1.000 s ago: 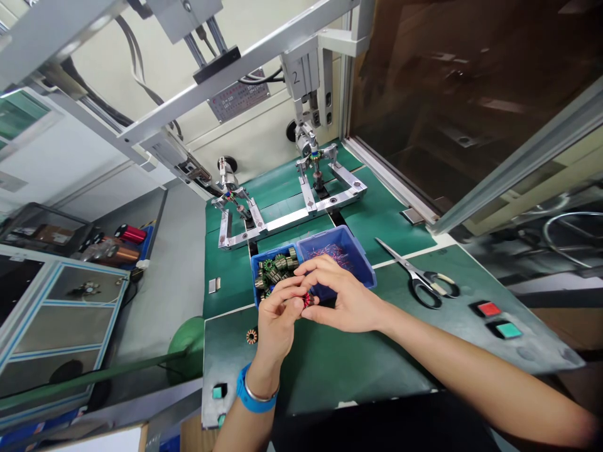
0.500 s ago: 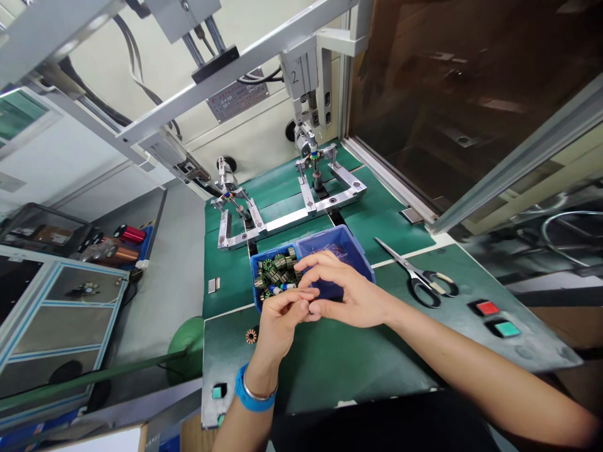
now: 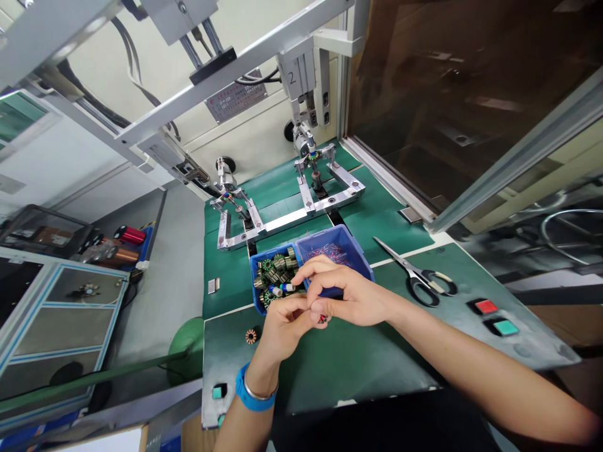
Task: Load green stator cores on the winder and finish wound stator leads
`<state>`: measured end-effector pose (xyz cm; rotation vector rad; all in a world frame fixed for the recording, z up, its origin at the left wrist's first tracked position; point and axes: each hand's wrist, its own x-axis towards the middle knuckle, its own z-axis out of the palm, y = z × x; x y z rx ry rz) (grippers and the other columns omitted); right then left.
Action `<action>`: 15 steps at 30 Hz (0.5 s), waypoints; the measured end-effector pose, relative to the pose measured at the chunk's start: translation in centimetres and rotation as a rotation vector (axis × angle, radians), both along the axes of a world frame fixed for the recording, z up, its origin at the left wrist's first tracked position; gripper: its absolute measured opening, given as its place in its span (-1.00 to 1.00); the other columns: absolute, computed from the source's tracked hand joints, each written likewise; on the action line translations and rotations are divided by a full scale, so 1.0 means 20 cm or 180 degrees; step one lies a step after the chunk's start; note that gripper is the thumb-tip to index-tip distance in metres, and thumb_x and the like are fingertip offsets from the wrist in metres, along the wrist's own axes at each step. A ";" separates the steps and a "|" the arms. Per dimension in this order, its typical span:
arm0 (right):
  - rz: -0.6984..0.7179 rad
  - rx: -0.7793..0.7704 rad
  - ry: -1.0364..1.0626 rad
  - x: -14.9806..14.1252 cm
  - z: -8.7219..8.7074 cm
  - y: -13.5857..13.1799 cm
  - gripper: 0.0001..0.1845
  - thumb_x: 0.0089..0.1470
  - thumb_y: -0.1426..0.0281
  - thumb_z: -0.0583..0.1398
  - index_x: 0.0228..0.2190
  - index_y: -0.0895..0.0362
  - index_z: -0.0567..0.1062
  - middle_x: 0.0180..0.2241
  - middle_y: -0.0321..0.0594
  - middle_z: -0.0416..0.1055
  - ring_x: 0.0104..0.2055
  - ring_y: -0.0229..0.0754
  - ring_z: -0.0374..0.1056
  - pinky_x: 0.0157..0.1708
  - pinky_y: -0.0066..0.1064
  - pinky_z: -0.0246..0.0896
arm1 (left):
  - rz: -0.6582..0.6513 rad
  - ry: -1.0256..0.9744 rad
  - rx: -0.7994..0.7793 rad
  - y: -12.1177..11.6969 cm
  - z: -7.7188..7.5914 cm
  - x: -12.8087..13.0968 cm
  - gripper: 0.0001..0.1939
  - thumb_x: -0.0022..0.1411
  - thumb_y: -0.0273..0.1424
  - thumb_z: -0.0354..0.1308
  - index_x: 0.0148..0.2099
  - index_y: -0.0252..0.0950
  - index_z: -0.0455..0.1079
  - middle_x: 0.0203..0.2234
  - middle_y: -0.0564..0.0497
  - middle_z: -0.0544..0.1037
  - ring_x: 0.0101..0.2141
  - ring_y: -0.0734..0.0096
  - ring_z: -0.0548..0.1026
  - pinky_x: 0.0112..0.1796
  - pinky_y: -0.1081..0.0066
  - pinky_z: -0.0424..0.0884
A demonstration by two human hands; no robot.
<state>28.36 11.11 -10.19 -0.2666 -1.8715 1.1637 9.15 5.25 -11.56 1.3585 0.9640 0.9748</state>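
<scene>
1. A small red part [image 3: 323,319], mostly hidden by fingers, sits at the left fingertips, above the table [image 3: 343,364].
2. The left hand [image 3: 284,328] reaches up and inward, its grip pinching the part between thumb and curled fingers.
3. The right hand [image 3: 352,296] comes in from the right, fingers arched, thumb meeting the left fingertips; I cannot tell whether its grip pinches anything.
4. Just beyond are two blue bins [image 3: 362,254].

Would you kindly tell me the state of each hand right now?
Left hand: closed, holding a small red part.
Right hand: curled at that part; whether it grips cannot be told.
</scene>
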 end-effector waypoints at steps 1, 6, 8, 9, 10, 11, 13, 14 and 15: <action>-0.0077 0.0000 0.0058 0.00 0.00 0.00 -0.78 0.34 0.26 0.22 -0.33 0.10 0.55 -0.08 -0.11 0.39 0.02 0.06 0.24 0.04 0.00 0.03 | 0.0022 -0.0093 0.0009 0.00 -0.01 0.00 -0.79 0.26 -0.28 0.32 -0.34 -0.32 0.61 -0.43 -0.08 0.59 -0.38 0.32 0.54 -0.31 0.39 0.51; -0.0360 -0.0032 0.0182 -0.01 -0.04 0.01 -0.74 0.34 0.17 0.23 -0.25 0.11 0.54 -0.08 -0.09 0.41 -0.03 0.05 0.27 0.00 -0.02 0.08 | 0.0154 -0.0436 -0.0009 -0.01 -0.02 0.01 -0.85 0.27 -0.31 0.32 -0.29 -0.28 0.62 -0.32 -0.09 0.59 -0.38 0.32 0.58 -0.33 0.37 0.59; -0.0417 -0.0096 0.0211 -0.01 -0.05 0.01 -0.76 0.32 0.17 0.25 -0.24 0.10 0.54 -0.08 -0.10 0.41 -0.02 0.07 0.27 0.00 -0.02 0.07 | 0.0216 -0.0509 0.0009 -0.02 0.01 0.02 -0.86 0.25 -0.31 0.33 -0.27 -0.28 0.62 -0.29 -0.10 0.59 -0.37 0.31 0.59 -0.33 0.38 0.60; -0.0444 -0.0129 0.0235 -0.01 -0.06 0.01 -0.77 0.31 0.18 0.26 -0.23 0.09 0.54 -0.08 -0.10 0.41 -0.02 0.07 0.28 0.01 -0.01 0.07 | 0.0279 -0.0545 0.0008 -0.03 0.02 0.02 -0.86 0.24 -0.30 0.34 -0.25 -0.28 0.62 -0.27 -0.11 0.60 -0.37 0.30 0.60 -0.32 0.38 0.61; -0.0469 -0.0150 0.0257 -0.01 -0.07 0.01 -0.80 0.31 0.20 0.26 -0.23 0.08 0.54 -0.09 -0.10 0.41 -0.02 0.08 0.28 0.00 -0.01 0.07 | 0.0367 -0.0576 0.0016 -0.05 0.04 0.00 -0.85 0.24 -0.30 0.34 -0.24 -0.27 0.62 -0.24 -0.12 0.60 -0.36 0.29 0.61 -0.32 0.37 0.61; -0.0497 -0.0144 0.0264 -0.01 -0.08 0.01 -0.83 0.31 0.23 0.26 -0.23 0.08 0.54 -0.09 -0.11 0.41 -0.03 0.07 0.29 -0.01 -0.01 0.08 | 0.0477 -0.0603 0.0045 -0.08 0.06 -0.02 -0.86 0.24 -0.29 0.34 -0.22 -0.25 0.62 -0.19 -0.13 0.59 -0.35 0.28 0.61 -0.30 0.36 0.61; -0.0565 -0.0020 0.0255 -0.02 -0.08 0.00 -0.90 0.30 0.30 0.25 -0.23 0.06 0.52 -0.12 -0.13 0.42 -0.05 0.07 0.29 -0.01 -0.01 0.07 | 0.0727 -0.0615 0.0191 -0.16 0.09 -0.12 -0.86 0.20 -0.31 0.37 -0.18 -0.21 0.62 -0.08 -0.14 0.55 -0.31 0.25 0.61 -0.27 0.32 0.61; -0.0601 0.0093 0.0241 -0.04 -0.08 -0.01 -0.94 0.28 0.34 0.25 -0.24 0.06 0.52 -0.14 -0.14 0.42 -0.06 0.07 0.29 -0.01 -0.01 0.07 | 0.0888 -0.0584 0.0321 -0.21 0.09 -0.18 -0.84 0.18 -0.33 0.39 -0.16 -0.19 0.61 -0.04 -0.12 0.53 -0.30 0.25 0.61 -0.24 0.31 0.60; -0.0624 0.0232 0.0230 -0.05 -0.08 -0.02 -0.97 0.27 0.38 0.24 -0.24 0.06 0.51 -0.16 -0.14 0.42 -0.06 0.07 0.29 -0.01 0.00 0.07 | 0.1078 -0.0510 0.0458 -0.27 0.09 -0.25 -0.81 0.14 -0.36 0.41 -0.15 -0.17 0.60 -0.03 -0.10 0.52 -0.27 0.25 0.60 -0.21 0.30 0.59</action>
